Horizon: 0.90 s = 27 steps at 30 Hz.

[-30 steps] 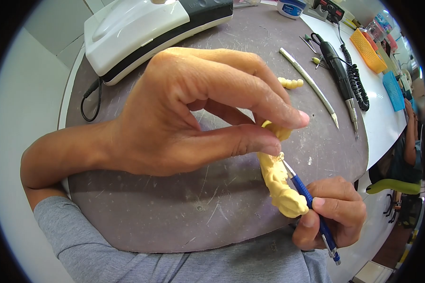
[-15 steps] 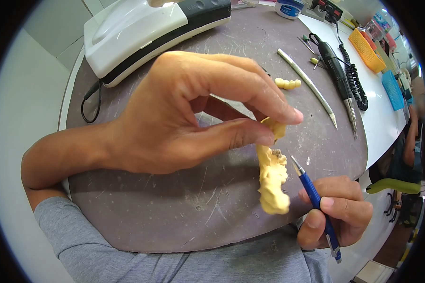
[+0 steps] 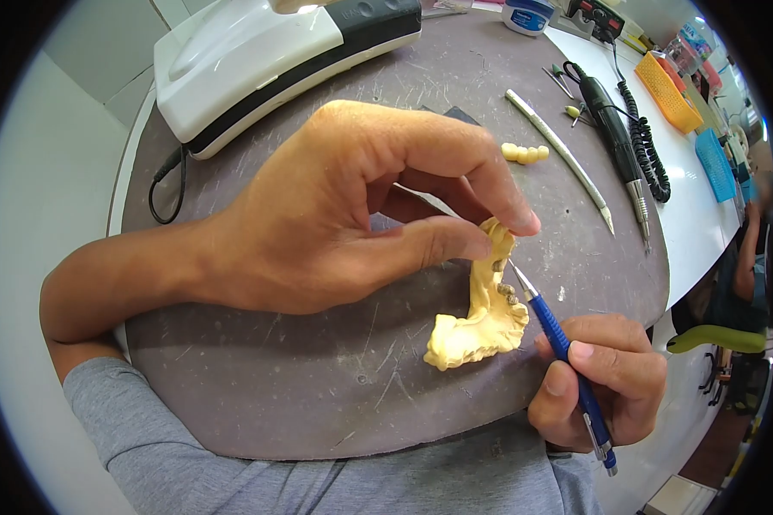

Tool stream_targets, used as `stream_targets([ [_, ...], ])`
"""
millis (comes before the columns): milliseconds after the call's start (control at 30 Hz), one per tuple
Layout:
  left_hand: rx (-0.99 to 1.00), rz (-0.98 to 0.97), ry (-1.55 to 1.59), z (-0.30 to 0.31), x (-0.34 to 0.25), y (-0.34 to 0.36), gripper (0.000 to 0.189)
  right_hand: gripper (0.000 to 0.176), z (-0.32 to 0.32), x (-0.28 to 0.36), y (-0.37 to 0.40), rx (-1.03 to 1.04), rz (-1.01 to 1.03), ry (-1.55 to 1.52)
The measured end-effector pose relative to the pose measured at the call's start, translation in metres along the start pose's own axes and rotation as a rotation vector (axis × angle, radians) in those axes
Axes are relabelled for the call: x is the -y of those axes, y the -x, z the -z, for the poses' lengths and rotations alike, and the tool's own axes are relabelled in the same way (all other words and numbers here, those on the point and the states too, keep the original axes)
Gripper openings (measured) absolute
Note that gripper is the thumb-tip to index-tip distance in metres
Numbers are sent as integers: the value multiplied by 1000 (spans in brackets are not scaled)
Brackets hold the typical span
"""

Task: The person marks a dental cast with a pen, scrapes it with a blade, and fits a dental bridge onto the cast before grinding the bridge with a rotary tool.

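Note:
My left hand [image 3: 386, 215] pinches one end of a yellow dental cast [image 3: 481, 330] between thumb and fingers. The curved cast hangs over the grey-brown work surface, with several dark-marked teeth along its inner right side. In my right hand [image 3: 605, 378] is a blue mechanical pencil [image 3: 565, 348], gripped like a pen. Its silver tip points up and left, right at the edge of the cast by the marked teeth. Beyond my left fingers lies a small yellow row of joined tooth crowns [image 3: 525, 154].
A white and black device [image 3: 275, 73] with a cable stands at the back left. On the right lie a whitish carving knife [image 3: 563, 159] and a black rotary handpiece [image 3: 614, 129] with coiled cord. Orange [image 3: 666, 93] and blue baskets [image 3: 715, 163] stand beyond. Another person's arm [image 3: 747, 245] shows far right.
My left hand has turned the cast, so its lower end swings left and more of its face and dark teeth show. The pencil tip has moved up and left, closer to the cast.

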<state>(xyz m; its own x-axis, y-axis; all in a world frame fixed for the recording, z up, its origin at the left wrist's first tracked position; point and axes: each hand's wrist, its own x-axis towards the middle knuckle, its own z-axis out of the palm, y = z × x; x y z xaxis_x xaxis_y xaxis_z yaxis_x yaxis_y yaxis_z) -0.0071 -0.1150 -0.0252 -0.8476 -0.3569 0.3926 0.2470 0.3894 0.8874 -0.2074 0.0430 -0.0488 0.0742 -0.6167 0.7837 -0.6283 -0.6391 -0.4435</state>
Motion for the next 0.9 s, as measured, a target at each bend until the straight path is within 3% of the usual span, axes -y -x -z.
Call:
stream_targets([
  [467,-10,-28,5,-1,2,1,21,26,2,-5,-1,-34,25,-80],
  [567,6,-42,-6,1,2,0,23,25,4,-3,-2,-106,-104,-164],
  [900,31,-69,-67,2,1,-3,26,22,0,-4,-6,-108,-133,-212],
])
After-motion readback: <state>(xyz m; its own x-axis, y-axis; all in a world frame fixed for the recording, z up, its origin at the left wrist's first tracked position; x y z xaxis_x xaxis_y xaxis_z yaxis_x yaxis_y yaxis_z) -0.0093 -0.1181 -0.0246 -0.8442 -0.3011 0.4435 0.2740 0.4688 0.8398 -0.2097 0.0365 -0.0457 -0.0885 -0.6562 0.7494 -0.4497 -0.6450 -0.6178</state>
